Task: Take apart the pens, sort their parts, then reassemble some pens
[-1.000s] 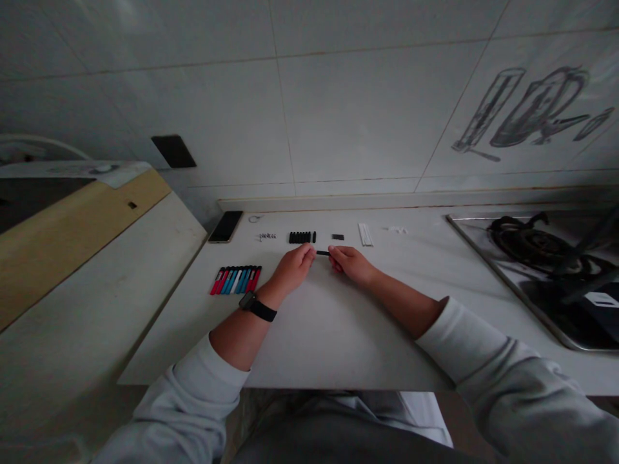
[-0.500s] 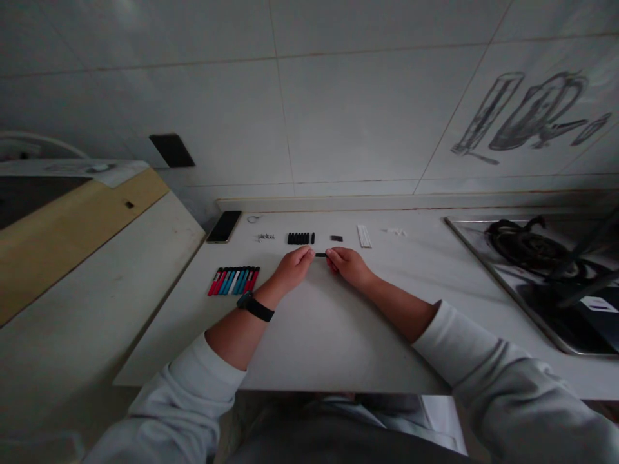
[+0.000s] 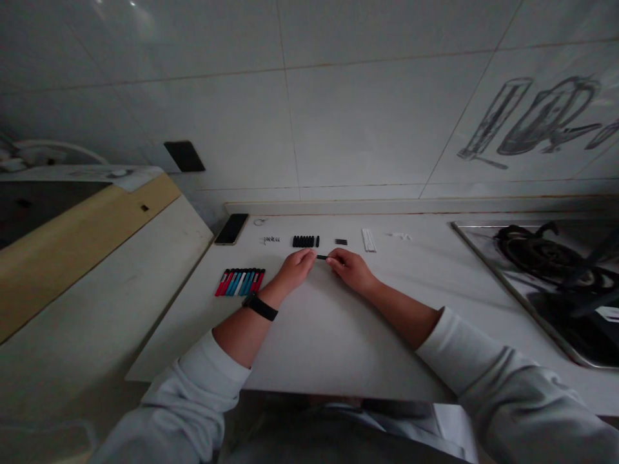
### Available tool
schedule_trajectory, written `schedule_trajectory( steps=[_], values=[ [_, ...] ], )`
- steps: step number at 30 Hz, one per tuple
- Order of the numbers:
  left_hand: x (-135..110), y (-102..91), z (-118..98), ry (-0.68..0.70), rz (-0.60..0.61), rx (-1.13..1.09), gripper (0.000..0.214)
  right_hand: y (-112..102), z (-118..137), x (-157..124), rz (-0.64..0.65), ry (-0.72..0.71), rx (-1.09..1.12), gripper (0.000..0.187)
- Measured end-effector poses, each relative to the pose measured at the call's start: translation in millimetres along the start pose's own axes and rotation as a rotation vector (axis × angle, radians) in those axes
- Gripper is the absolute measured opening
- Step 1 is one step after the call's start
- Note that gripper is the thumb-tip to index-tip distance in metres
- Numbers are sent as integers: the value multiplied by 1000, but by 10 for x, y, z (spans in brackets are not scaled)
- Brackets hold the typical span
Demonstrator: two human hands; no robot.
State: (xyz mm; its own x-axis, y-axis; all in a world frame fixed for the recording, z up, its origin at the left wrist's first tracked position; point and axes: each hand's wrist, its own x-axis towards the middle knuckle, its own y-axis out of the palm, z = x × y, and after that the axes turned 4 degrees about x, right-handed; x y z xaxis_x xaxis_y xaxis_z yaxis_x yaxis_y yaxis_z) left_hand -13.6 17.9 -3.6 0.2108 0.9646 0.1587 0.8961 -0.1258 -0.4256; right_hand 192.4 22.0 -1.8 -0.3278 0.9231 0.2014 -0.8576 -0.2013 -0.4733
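Where the hands meet: a short black piece (image 3: 322, 257) is held level just above the counter (image 3: 329, 335), near its far middle, with one hand at each end.
Left hand (image 3: 296, 269): fingers curled, fingertips pinching the left end of the black piece; a dark watch (image 3: 260, 307) sits on the wrist.
Right hand (image 3: 352, 269): fingers bent, fingertips gripping the right end of the same piece; the hand sits low over the counter.
Sleeves (image 3: 203, 380): pale grey, pushed up both forearms.
Just behind the hands: a black row (image 3: 305, 241) of like pieces lying side by side, close to the left fingertips but apart from them.
Right of that row: one small dark part (image 3: 341, 241), then a white strip (image 3: 368, 240), then a few white bits (image 3: 400, 236), each apart from the next.
Left of that row: a cluster of silvery bits (image 3: 271, 240), too small to tell apart; a thin ring (image 3: 260, 222) further back; a dark phone (image 3: 231, 228) lying flat at the counter's far left corner.
Beyond the left wrist: sticks (image 3: 240, 281) in red, blue and white, touching side by side in a row, well left of the hands.
Far right: a stove (image 3: 551, 270) set in the counter, with a black burner grate.
Back: a white tiled wall (image 3: 367, 122), with a grey sketch (image 3: 536, 119) of kitchen vessels at the upper right and a dark plate (image 3: 184, 156) at the left.
Far left: a lower surface with a wooden band (image 3: 72, 238).
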Motion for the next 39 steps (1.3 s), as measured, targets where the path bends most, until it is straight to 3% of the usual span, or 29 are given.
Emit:
schedule_trajectory(
  steps=[5,10,22,33,36,39],
  values=[
    [-28,-22,-70,20,-4,10,40,9,-34,-1,27,84,111,50],
    [-43,-27,-124,28,-8,46,41,10,-45,7,20,9,176,32],
    [-59,-32,-120,35,12,96,42,23,-44,14,45,46,137,34],
    [-54,-43,-133,56,-13,189,44,36,-82,52,31,-11,101,27],
    [-23,-180,-162,50,-100,301,45,49,-132,63,16,0,165,26],
    [27,-498,-178,93,-238,458,38,57,-175,66,42,22,171,27]
  ],
)
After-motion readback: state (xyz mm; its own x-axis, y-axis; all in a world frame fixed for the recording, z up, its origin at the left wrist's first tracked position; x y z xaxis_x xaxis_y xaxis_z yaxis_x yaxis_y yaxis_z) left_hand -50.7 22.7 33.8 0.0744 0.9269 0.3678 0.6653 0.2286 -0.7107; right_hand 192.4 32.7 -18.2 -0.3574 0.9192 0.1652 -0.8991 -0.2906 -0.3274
